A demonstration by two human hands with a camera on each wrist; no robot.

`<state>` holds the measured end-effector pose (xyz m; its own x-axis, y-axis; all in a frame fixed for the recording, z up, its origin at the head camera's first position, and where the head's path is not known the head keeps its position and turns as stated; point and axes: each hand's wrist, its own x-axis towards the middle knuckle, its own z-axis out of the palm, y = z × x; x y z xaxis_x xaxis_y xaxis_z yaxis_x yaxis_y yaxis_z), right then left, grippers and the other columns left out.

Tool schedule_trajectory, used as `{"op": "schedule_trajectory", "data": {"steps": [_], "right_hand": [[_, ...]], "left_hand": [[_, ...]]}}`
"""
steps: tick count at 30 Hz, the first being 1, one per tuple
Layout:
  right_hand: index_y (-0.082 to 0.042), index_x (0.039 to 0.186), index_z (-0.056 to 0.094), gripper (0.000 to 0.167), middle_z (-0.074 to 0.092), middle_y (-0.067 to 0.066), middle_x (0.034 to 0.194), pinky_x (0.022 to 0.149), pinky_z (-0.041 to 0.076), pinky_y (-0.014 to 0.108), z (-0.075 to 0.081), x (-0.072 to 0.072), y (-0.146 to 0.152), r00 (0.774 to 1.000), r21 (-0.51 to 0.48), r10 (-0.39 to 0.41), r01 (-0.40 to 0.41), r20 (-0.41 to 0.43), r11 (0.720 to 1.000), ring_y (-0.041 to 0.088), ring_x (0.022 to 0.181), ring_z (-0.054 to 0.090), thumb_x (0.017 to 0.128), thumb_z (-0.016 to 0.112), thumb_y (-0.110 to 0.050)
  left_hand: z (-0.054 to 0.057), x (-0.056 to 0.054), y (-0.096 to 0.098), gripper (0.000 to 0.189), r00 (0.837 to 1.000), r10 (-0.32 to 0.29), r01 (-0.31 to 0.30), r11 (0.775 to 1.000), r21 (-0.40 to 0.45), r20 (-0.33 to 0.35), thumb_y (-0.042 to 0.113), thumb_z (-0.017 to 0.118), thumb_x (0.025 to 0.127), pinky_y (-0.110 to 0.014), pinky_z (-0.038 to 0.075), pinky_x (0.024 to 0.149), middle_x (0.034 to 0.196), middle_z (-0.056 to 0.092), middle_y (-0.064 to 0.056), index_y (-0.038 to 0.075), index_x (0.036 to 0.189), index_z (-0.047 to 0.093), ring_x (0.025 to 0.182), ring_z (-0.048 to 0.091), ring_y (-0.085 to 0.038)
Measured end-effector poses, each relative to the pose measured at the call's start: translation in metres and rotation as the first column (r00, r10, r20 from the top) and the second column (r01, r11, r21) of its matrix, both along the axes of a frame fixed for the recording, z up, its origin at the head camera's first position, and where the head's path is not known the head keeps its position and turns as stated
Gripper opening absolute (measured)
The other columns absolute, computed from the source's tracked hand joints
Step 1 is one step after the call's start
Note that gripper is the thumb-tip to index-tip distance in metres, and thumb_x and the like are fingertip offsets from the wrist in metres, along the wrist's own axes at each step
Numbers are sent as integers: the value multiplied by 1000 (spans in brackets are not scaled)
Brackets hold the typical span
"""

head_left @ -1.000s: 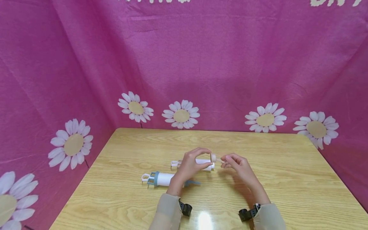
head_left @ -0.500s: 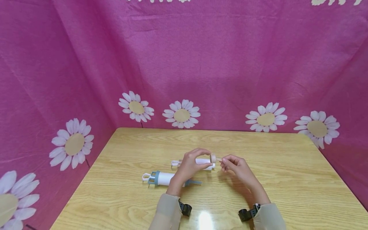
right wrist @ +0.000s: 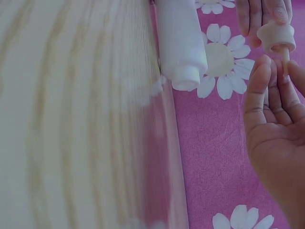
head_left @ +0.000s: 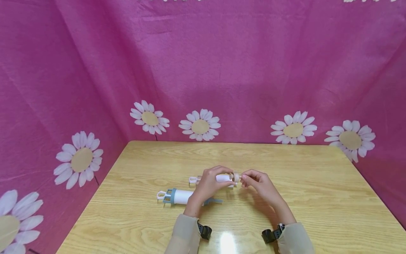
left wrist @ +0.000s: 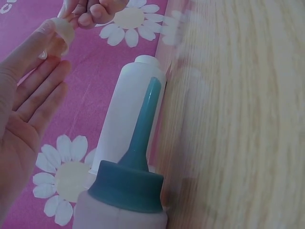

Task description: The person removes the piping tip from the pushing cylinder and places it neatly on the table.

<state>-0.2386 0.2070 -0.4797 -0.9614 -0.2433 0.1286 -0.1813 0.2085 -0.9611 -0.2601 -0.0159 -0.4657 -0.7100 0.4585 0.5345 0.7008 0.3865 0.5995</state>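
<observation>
Your left forearm [head_left: 194,204] and right forearm [head_left: 284,211] stretched forward and slanting toward each other, your left hand [head_left: 209,181] bowed into a pinch between thumb and fingers, your right hand [head_left: 260,184] facing it, pinching with thumb and fingertips.

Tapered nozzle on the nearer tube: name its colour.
Teal; the nozzle shows best in the left wrist view.

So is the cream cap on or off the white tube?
Off: the left hand grips the cream cap, and the white tube shows a bare neck.
</observation>
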Motion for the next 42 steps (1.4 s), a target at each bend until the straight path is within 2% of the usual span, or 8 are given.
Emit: {"op": "schedule_trajectory", "data": {"steps": [4, 12, 15, 19, 21, 25, 32, 42], "right_hand": [[4, 105, 64, 31, 65, -5, 83, 76, 58, 37, 2, 1, -1, 1000, -20, 25, -25, -14, 999, 13, 78, 64, 101, 55, -25], [6, 106, 63, 31, 66, -6, 83, 76, 57, 37, 1, 1, -1, 999, -32, 40, -40, -8, 999, 10, 78, 64, 101, 55, -24], [4, 114, 62, 34, 67, -4, 89, 81, 57, 36, 1, 1, -3, 1000, -9, 11, -11, 1, 1000, 10, 82, 64, 101, 54, -26], [0, 124, 59, 39, 66, 0, 107, 91, 56, 38, 0, 0, -8, 999, 7, -32, 31, 30, 999, 9, 93, 65, 101, 54, -30], [0, 125, 59, 40, 66, 1, 113, 92, 55, 37, 0, 0, -12, 999, 2, -25, 25, 42, 1000, 6, 96, 65, 100, 56, -31], [1, 123, 60, 38, 67, -2, 111, 91, 56, 34, 0, 1, -16, 999, -11, -8, 8, 31, 1000, 2, 97, 64, 98, 59, -29], [1, 120, 61, 35, 67, -11, 103, 89, 56, 28, 0, 2, -17, 1000, -51, -23, 23, 19, 998, 2, 94, 64, 96, 63, -25], [-2, 123, 62, 36, 66, -12, 102, 84, 54, 23, 2, 3, -10, 998, -37, -61, 60, -9, 998, 2, 94, 61, 94, 66, -23]], "left_hand": [[1, 0, 0, 35, 999, 16, -16, 1000, 0, -34, 24, 83, 77, -23, 56, 90, 104, 76, -4, 9, 108, 75, 99, 72, -16], [2, 1, -1, 35, 1000, 20, -20, 1000, 25, -18, 24, 82, 76, -23, 57, 90, 105, 77, -5, 10, 108, 76, 100, 73, -16], [2, 0, -1, 35, 999, 14, -13, 999, 40, -32, 22, 82, 77, -24, 57, 89, 104, 77, -6, 8, 108, 76, 99, 73, -18], [0, 0, -1, 35, 998, 19, -16, 999, 49, -61, 21, 82, 76, -24, 57, 89, 103, 77, -7, 7, 107, 76, 98, 73, -18], [-1, 0, -1, 34, 997, 25, -22, 999, 48, -68, 22, 82, 76, -23, 57, 89, 103, 77, -6, 8, 107, 76, 97, 73, -18], [-1, 1, 0, 34, 996, 32, -28, 998, 48, -81, 22, 82, 77, -23, 57, 88, 103, 77, -6, 10, 108, 76, 97, 73, -18], [-2, 1, 0, 34, 999, 27, -25, 997, 79, -24, 21, 81, 79, -23, 57, 89, 106, 76, -5, 10, 110, 75, 100, 73, -18], [-4, -3, -6, 30, 998, 21, -31, 988, 151, 66, 21, 80, 80, -24, 56, 91, 106, 76, -4, 10, 108, 76, 101, 73, -18]]}}
